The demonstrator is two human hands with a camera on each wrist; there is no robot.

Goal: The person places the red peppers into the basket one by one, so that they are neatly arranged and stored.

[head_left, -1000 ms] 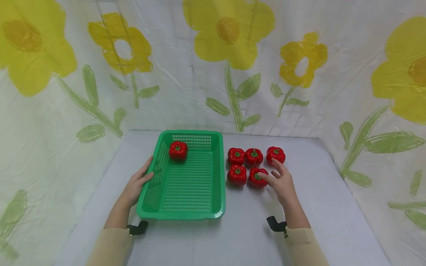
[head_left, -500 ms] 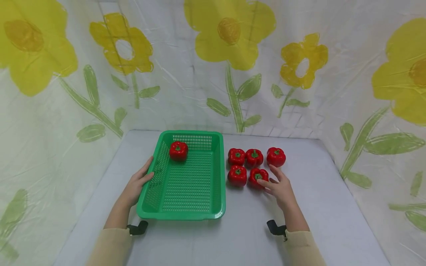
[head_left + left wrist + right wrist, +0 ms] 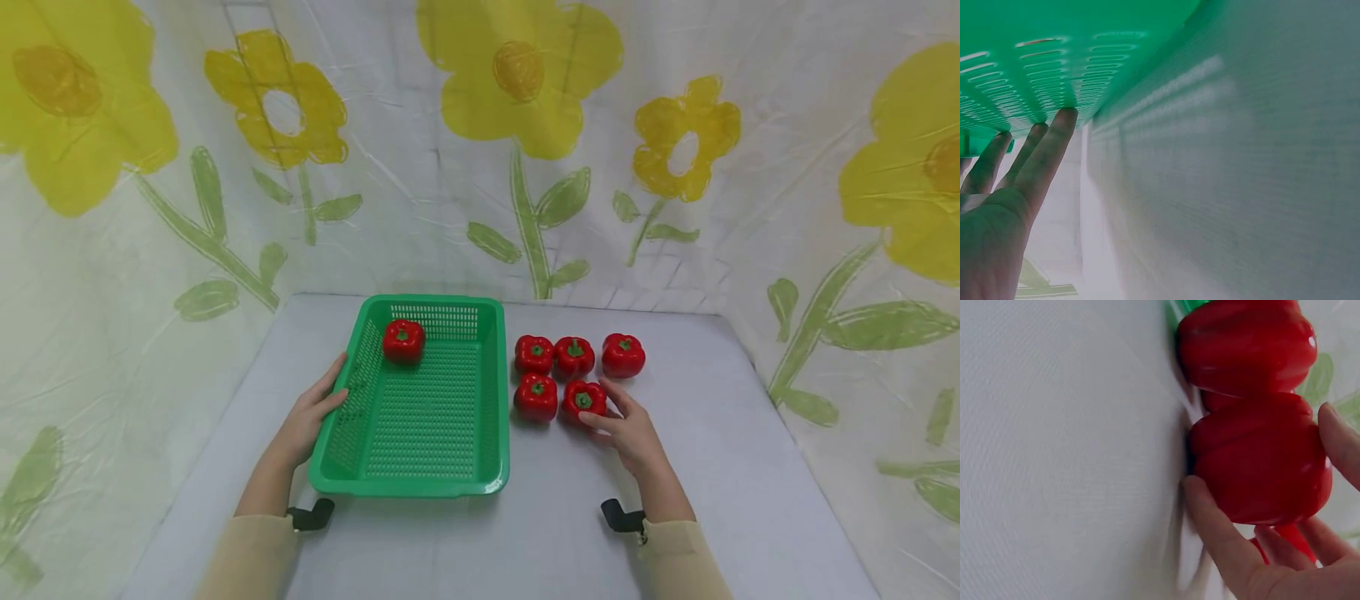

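Note:
In the head view my left hand (image 3: pixel 303 423) holds the left side of a green plastic basket (image 3: pixel 408 487), its thumb over the rim. The left wrist view shows fingers (image 3: pixel 1047 153) stretched against the slotted outer wall. One red bell pepper (image 3: pixel 403 342) sits in the basket's far left corner. My right hand (image 3: pixel 633 433) grips another red bell pepper (image 3: pixel 581 402) on the table, the front right one of a cluster. In the right wrist view its digits surround this bell pepper (image 3: pixel 1260 462), one fingertip low beside the table, another at the upper side.
More red bell peppers stand close by: a front left one (image 3: pixel 536 397), two behind, including the back left one (image 3: pixel 534 356), and one at the back right (image 3: pixel 622 356). They lie right of the basket on a white table (image 3: pixel 465 550). A flowered curtain (image 3: pixel 405 225) encloses the table's back and sides.
My right hand has come down and a little nearer, its fingers closing round the front right bell pepper. The left hand and the basket have stayed in place.

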